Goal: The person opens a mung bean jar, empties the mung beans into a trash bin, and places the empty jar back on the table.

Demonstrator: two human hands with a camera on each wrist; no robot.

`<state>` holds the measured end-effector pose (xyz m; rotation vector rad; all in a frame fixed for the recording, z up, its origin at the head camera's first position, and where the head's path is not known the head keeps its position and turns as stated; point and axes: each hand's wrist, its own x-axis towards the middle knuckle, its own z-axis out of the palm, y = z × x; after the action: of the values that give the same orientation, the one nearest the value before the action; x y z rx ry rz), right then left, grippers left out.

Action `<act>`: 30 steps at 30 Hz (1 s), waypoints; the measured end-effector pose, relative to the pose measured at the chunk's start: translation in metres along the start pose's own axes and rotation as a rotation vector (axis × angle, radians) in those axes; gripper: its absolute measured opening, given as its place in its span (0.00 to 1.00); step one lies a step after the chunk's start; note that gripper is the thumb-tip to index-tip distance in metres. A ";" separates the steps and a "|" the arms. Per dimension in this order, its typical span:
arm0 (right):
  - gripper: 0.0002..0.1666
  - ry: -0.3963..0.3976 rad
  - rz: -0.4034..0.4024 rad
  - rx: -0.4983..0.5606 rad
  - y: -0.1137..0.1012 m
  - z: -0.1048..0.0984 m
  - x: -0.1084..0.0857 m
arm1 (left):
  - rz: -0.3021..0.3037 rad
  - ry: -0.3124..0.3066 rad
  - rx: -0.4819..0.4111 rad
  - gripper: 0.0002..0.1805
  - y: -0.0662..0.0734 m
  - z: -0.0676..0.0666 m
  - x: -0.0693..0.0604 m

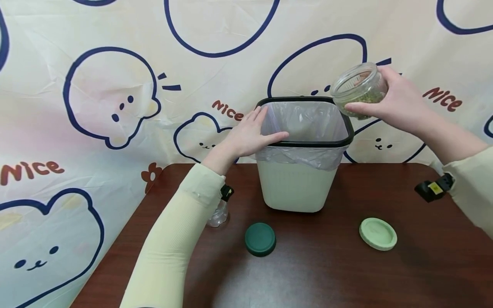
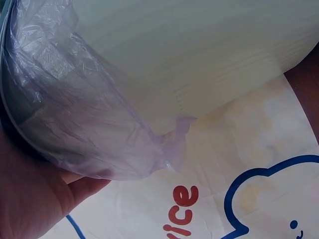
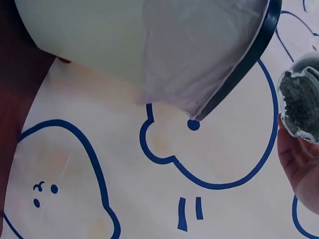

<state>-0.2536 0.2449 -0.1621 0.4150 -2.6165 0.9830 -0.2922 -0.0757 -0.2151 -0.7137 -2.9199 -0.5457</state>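
Observation:
A clear jar [image 1: 360, 87] with green bits inside is tilted, its mouth toward the left, above the right rim of a pale green bin [image 1: 298, 184]. My right hand [image 1: 404, 100] grips the jar by its side and base; the right wrist view shows the jar [image 3: 301, 102] and part of the hand [image 3: 304, 172] at the right edge. My left hand [image 1: 248, 134] rests on the bin's left rim with fingers spread and fairly straight. In the left wrist view the left hand [image 2: 35, 199] touches the rim beside the plastic liner [image 2: 99, 119].
On the brown table [image 1: 316, 273] lie a dark green lid [image 1: 260, 238] in front of the bin and a light green lid [image 1: 378, 234] to the right. A small clear container [image 1: 218, 215] stands partly behind my left forearm. A patterned cloth [image 1: 115, 171] hangs behind the table.

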 end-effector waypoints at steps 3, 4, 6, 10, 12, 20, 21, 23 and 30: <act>0.50 0.001 -0.010 -0.008 -0.004 0.000 0.009 | 0.006 0.002 -0.003 0.55 -0.001 0.000 0.000; 0.50 0.000 -0.011 -0.003 -0.005 0.000 0.012 | 0.007 0.002 -0.004 0.55 -0.001 0.000 0.000; 0.50 -0.004 -0.010 0.003 -0.006 -0.001 0.018 | 0.008 -0.002 -0.007 0.55 -0.001 0.000 0.000; 0.50 -0.026 -0.008 -0.005 -0.010 -0.001 0.028 | 0.002 -0.013 -0.003 0.55 -0.001 0.001 0.001; 0.49 -0.039 -0.024 -0.019 -0.013 -0.001 0.033 | -0.001 -0.015 -0.001 0.55 -0.001 0.001 0.001; 0.49 -0.089 -0.073 -0.053 -0.028 -0.007 0.055 | 0.001 -0.019 0.003 0.56 -0.001 0.000 0.001; 0.49 -0.097 -0.078 -0.063 -0.030 -0.008 0.057 | 0.001 -0.020 0.004 0.56 -0.001 0.000 0.001; 0.49 -0.110 -0.086 -0.082 -0.035 -0.010 0.062 | -0.001 -0.022 0.007 0.56 -0.001 0.000 0.000; 0.52 -0.169 -0.109 -0.120 -0.051 -0.012 0.075 | -0.009 -0.023 0.014 0.57 -0.001 -0.002 0.001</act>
<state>-0.3000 0.2049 -0.0949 0.6284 -2.7507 0.7830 -0.2933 -0.0771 -0.2138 -0.7108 -2.9463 -0.5205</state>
